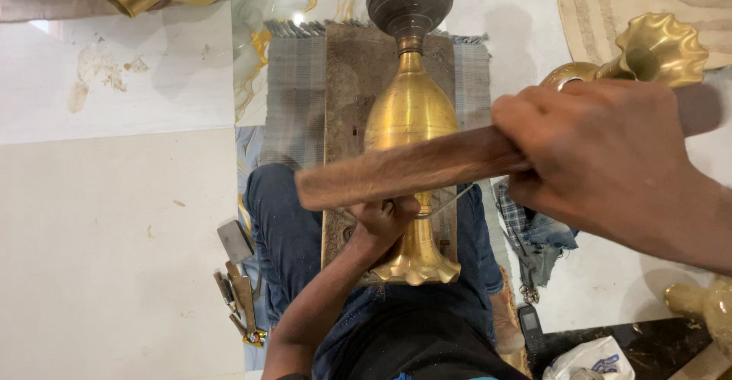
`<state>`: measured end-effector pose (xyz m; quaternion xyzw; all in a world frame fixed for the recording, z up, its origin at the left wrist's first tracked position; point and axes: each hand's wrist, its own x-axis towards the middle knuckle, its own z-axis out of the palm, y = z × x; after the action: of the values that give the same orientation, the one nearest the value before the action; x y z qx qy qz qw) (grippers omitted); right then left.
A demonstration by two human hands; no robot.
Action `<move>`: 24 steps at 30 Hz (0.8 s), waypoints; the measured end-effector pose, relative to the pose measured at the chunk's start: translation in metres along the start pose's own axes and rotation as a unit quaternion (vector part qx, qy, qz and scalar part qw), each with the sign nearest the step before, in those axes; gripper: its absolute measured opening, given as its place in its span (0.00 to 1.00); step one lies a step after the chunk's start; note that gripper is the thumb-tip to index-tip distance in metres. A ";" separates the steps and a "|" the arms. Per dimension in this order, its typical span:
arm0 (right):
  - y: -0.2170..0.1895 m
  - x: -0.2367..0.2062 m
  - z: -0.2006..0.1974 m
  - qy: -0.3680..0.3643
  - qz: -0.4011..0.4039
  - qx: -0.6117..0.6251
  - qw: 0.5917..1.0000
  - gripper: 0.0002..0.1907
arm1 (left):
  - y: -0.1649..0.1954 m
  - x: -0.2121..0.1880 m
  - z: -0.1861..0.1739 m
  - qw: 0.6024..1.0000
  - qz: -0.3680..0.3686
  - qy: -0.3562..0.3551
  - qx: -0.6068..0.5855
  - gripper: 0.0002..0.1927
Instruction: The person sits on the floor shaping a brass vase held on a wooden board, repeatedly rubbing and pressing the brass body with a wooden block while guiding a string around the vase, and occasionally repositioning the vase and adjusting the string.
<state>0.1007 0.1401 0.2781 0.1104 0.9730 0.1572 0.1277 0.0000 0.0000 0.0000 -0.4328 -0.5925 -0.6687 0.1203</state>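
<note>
White floor tiles surround a worn block [347,83] bearing a brass vase [409,113], its neck gripped by the left hand [383,220]; the right hand [602,159], clenched around a raised wooden paddle [396,170], risks denting brass or striking fingers if misaimed.

**Vase lying along the board, stick crossing above it**

A brass vase [410,113] is lying lengthwise on a board [347,83], its base pointing away from the person and its fluted mouth resting toward the lap. The board is sitting on a mat [293,98] and reaching over the person's knees. The left hand [381,220] is gripping the vase's narrow neck. The right hand [602,159] is holding a wooden stick [396,173] crosswise above the vase. Small tools [240,296] are lying on the floor to the left; a second vase [648,52] is lying to the right, behind the right hand.
</note>
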 end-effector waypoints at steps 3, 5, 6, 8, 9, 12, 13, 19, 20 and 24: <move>-0.009 -0.001 0.001 0.114 -0.022 -0.066 0.991 0.16 | 0.001 0.002 -0.004 0.999 0.005 0.034 0.041 0.07; -0.013 0.006 0.003 0.051 -0.001 -0.003 0.999 0.13 | -0.001 0.001 -0.002 1.000 0.004 0.023 0.003 0.09; -0.014 0.008 0.004 0.020 0.008 0.028 0.999 0.12 | -0.003 0.000 -0.001 1.000 0.003 0.018 -0.014 0.11; -0.015 0.004 0.004 0.068 -0.018 -0.061 0.996 0.12 | -0.009 -0.002 0.002 0.999 0.016 0.035 0.001 0.09; -0.017 0.003 0.005 0.091 -0.032 -0.104 0.990 0.13 | -0.011 -0.005 0.001 0.999 0.021 0.042 0.010 0.08; -0.019 0.011 0.010 0.106 -0.033 0.070 0.991 0.11 | -0.012 -0.014 -0.006 0.988 -0.035 -0.070 -0.129 0.11; -0.019 0.008 0.010 0.109 -0.030 0.021 0.993 0.12 | -0.014 -0.014 -0.005 0.996 -0.026 -0.041 -0.076 0.10; -0.018 0.006 0.010 0.071 -0.026 0.006 0.997 0.13 | -0.010 -0.012 -0.008 0.997 -0.015 -0.044 -0.063 0.07; -0.020 0.001 0.009 0.087 -0.031 -0.049 0.995 0.13 | -0.010 -0.008 -0.004 0.999 -0.016 -0.018 -0.027 0.08; -0.021 0.001 0.012 0.153 -0.055 0.110 0.981 0.15 | 0.003 0.007 -0.017 0.990 -0.004 -0.141 0.008 0.09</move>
<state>0.0997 0.1243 0.2598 0.0448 0.9970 0.0570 -0.0269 -0.0093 -0.0138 0.0081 -0.5194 -0.6105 -0.5968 0.0367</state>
